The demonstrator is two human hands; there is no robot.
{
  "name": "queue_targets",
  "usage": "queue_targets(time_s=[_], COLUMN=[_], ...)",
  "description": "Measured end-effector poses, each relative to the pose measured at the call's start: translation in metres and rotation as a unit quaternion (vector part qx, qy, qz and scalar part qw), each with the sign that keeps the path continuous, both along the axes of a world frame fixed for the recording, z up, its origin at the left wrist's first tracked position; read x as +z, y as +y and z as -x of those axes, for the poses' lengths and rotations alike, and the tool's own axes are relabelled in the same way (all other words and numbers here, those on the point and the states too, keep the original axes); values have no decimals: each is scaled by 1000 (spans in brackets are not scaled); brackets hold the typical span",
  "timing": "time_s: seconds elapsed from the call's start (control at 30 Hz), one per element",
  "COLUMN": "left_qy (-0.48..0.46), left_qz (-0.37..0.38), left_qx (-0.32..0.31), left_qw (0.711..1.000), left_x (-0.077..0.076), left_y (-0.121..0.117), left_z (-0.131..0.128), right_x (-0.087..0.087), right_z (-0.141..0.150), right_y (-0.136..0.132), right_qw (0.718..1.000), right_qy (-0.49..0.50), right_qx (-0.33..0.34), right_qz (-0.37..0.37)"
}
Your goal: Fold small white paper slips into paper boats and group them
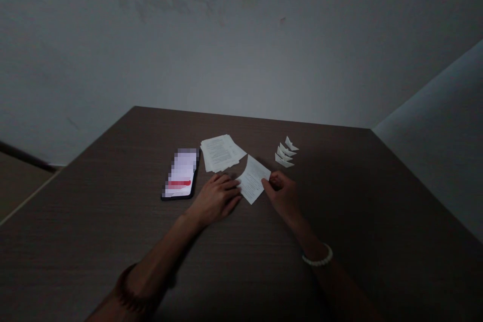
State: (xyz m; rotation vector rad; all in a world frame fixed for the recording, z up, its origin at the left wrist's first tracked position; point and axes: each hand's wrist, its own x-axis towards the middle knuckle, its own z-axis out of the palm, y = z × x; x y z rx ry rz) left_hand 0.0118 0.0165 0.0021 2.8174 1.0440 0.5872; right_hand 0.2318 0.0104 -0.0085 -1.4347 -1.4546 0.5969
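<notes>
A small printed paper sheet (252, 179) lies on the dark wooden table (113, 241) between my hands. My left hand (216, 198) rests flat beside it, fingertips pressing its left corner. My right hand (282, 193) pinches the sheet's right edge with thumb and fingers closed. A white bead bracelet (317, 259) circles my right wrist.
A stack of printed sheets (221, 152) lies just behind the left hand. A phone (181, 174) with a lit screen lies to the left of it. Several small folded paper boats (286, 152) sit in a row behind the right hand. Walls close off the table's far side and right.
</notes>
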Motion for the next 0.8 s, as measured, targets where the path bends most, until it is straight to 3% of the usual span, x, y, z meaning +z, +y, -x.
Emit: queue_targets(time_s=[0.13, 0.27, 0.47, 0.8], left_qy=[-10, -10, 13, 22], left_qz=[9, -6, 7, -28], left_qx=[-3, 21, 41, 61], left_qw=[1000, 1000, 999, 998], left_x=[2, 2, 3, 1], left_y=[0, 0, -1, -1], left_z=[1, 0, 1, -2], right_x=[0, -2, -2, 1], right_z=[-9, -14, -12, -10], right_y=[1, 0, -4, -6], right_qw=[989, 963, 939, 931], right_qy=[-122, -182, -223, -251], right_qx=[13, 119, 216, 237], right_qz=[-83, -158, -148, -116])
